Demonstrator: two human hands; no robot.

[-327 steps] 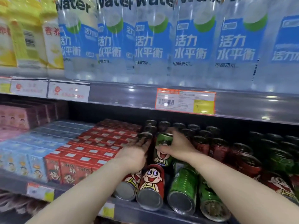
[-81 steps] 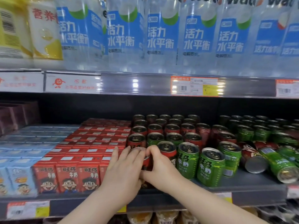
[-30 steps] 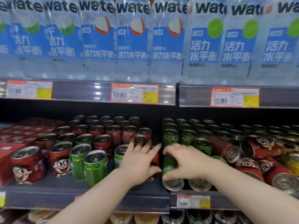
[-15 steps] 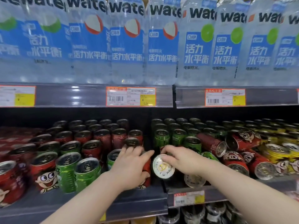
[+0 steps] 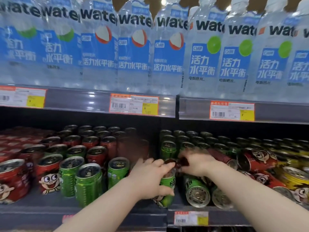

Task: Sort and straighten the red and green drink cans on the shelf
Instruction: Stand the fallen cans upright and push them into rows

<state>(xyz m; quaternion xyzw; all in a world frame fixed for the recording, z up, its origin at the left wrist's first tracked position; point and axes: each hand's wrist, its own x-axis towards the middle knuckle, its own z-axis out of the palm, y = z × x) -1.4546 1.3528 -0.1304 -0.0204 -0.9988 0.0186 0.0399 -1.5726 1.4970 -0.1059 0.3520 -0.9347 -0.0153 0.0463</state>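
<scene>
An upright green can [image 5: 167, 190] stands at the shelf's front edge, and my left hand [image 5: 150, 178] is wrapped around its side. My right hand [image 5: 195, 162] reaches in from the right, its blurred fingertips curled at that can's top. Just right of it, two green cans [image 5: 198, 193] lie on their sides, bottoms facing me. Red cans [image 5: 257, 159] lie tipped further right. On the left, upright green cans [image 5: 88, 183] are mixed among upright red cans [image 5: 48, 173]. Rows of upright green cans [image 5: 168, 148] stand behind my hands.
Yellow cans [image 5: 294, 178] lie at the far right. The grey shelf lip [image 5: 117, 213] carries a price tag [image 5: 190, 218]. Close overhead, the upper shelf's rail [image 5: 83, 101] holds large water bottles [image 5: 168, 52]. Red cartons [image 5: 15, 139] fill the far left.
The green can that lay with its bottom toward me half a second ago now stands upright. My left hand moved from the red can onto it, and my right hand rose to its top.
</scene>
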